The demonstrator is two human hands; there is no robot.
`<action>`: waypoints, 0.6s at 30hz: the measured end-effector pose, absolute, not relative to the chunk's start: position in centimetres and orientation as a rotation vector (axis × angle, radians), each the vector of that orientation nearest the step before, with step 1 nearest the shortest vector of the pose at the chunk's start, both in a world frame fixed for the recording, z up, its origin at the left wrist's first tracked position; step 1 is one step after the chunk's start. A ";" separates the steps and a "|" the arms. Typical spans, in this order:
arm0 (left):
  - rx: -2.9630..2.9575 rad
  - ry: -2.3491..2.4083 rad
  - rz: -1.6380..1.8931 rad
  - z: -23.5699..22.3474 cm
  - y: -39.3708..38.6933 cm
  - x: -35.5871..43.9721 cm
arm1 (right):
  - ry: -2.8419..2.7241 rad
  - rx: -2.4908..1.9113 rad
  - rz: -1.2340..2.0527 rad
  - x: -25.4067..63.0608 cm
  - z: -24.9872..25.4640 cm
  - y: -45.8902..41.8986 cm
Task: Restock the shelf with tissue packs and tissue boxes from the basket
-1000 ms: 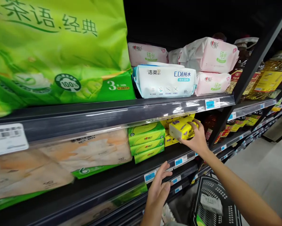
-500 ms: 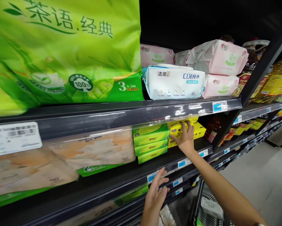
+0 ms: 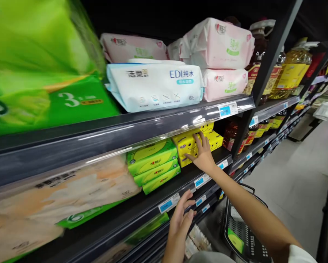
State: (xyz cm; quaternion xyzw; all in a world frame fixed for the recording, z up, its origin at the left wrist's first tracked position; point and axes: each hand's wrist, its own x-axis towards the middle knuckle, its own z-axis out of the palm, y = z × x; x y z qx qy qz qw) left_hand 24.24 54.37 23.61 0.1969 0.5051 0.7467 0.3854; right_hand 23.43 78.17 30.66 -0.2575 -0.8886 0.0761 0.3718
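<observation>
My right hand (image 3: 202, 155) reaches into the lower shelf and touches the front of a yellow tissue pack (image 3: 184, 146) printed with smiling faces. Its thumb and fingers are spread over the wrapper, and I see no closed grip. Part of the pack is covered by the hand; more yellow packs (image 3: 216, 140) sit behind and to the right. Just left of it is a stack of green tissue packs (image 3: 154, 166). Nearer to me, my left hand (image 3: 182, 215) hangs in front of the shelf edge, fingers apart and holding nothing.
The upper shelf (image 3: 164, 118) overhangs the yellow packs and carries white-and-blue wet wipes (image 3: 158, 87), pink wipes (image 3: 225, 47) and a large green bag (image 3: 43, 73). Beige tissue bundles (image 3: 79, 193) lie at left. Oil bottles (image 3: 292, 71) stand beyond the upright. A black basket (image 3: 250, 233) is below my right arm.
The view has swung to the right, so the shelf goods appear further left and more of the aisle and basket shows. My right hand stays at the yellow pack; my left hand remains spread.
</observation>
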 end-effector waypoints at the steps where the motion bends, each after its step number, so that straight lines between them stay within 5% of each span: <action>1: 0.513 1.293 1.894 23.6 54.6 24.3 | -2.261 -0.662 0.241 24.3 30.7 78.1; 11: 0.600 1.413 1.844 24.8 57.0 25.1 | -2.136 -0.551 0.227 38.3 23.9 74.8; 18: 0.598 1.473 1.618 23.2 59.9 26.6 | -2.414 -1.440 0.708 50.2 12.3 72.3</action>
